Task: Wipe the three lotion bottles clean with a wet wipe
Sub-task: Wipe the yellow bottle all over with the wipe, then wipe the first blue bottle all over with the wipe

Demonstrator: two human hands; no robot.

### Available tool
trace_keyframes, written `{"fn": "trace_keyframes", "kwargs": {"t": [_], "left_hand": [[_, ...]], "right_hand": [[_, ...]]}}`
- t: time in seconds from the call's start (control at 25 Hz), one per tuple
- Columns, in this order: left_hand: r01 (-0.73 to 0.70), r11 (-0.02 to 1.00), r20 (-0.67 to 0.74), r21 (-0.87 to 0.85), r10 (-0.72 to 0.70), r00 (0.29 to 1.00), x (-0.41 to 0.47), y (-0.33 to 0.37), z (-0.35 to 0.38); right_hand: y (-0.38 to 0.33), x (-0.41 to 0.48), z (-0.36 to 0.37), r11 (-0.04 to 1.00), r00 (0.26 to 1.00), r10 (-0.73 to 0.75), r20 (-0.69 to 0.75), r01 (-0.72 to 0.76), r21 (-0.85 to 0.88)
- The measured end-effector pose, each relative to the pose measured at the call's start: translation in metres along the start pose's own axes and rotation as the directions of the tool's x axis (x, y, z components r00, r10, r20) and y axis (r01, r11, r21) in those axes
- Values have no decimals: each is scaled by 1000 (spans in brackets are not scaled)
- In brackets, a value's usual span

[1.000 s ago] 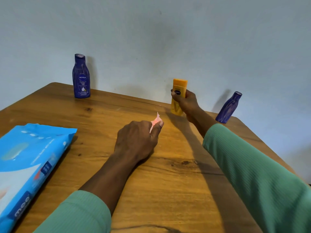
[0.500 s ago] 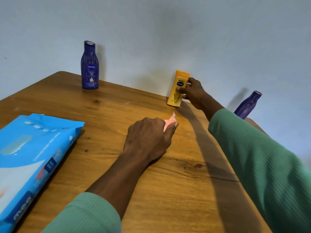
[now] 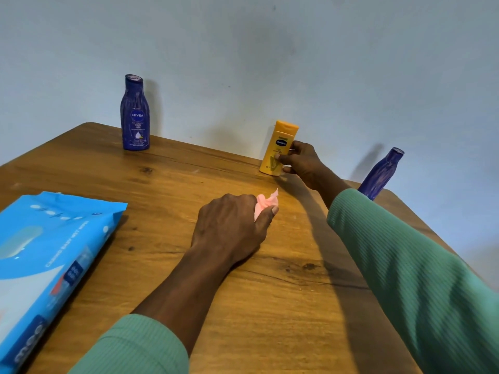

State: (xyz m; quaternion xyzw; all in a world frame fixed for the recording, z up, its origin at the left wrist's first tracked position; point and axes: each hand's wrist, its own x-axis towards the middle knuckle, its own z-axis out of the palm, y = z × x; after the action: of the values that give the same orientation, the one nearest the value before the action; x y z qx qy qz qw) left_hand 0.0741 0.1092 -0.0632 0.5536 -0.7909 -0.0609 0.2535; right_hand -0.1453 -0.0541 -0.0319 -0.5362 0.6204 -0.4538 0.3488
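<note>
A yellow lotion bottle (image 3: 278,147) stands on the wooden table (image 3: 167,190) near the back wall, with my right hand (image 3: 302,161) gripping its lower right side. My left hand (image 3: 232,225) rests on the table in the middle, closed on a crumpled pink wet wipe (image 3: 266,202) that sticks out past my thumb. A dark blue Nivea bottle (image 3: 135,114) stands upright at the back left. Another dark blue bottle (image 3: 382,172) stands at the back right, partly hidden behind my green right sleeve.
A large light-blue pack of wet wipes (image 3: 46,255) lies at the table's left front. A pale wall rises right behind the bottles. The table's right edge runs diagonally under my right arm.
My right hand has carried the yellow bottle back and set it down by the wall, still gripping it. My left hand with the wipe stayed in place. The view shifted.
</note>
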Motion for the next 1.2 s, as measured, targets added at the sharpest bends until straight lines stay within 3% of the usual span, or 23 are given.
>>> {"fn": "trace_keyframes", "kwargs": {"t": [0.2,0.32,0.44,0.52,0.6,0.72,0.92,1.08,1.2], "left_hand": [[2,1000,9,3,-2,1000,-1,1,-1],[-6,1000,-10,11,6,1000,-6,-1,-2],[-95,996,-42,-3,94,995,-6,-2,-4],[-188,982,-54,-20,187,981,-2,0,-3],[-241,970,-74,-42,238,969,-1,4,0],[-248,963,-47,-103,244,969,-6,8,4],[-275,940,-102,-200,259,960,-6,10,6],[-255,919,-151,-300,218,964,-2,7,12],[-232,905,-177,-357,179,968,0,4,20]], "right_hand": [[2,-10,-5,999,999,31,-13,-31,-6],[23,-36,-8,985,975,-71,-211,36,-169],[48,-72,-31,977,828,-144,-543,31,-211],[55,-80,-64,993,690,-11,-724,-75,-86],[57,-78,-95,972,614,106,-782,-229,-49],[63,-66,-127,931,611,206,-765,-362,-38],[74,-35,-152,933,631,201,-750,-357,-51],[94,-35,-147,956,670,114,-734,-276,-103],[91,-54,-127,980,691,193,-697,-107,165]]}}
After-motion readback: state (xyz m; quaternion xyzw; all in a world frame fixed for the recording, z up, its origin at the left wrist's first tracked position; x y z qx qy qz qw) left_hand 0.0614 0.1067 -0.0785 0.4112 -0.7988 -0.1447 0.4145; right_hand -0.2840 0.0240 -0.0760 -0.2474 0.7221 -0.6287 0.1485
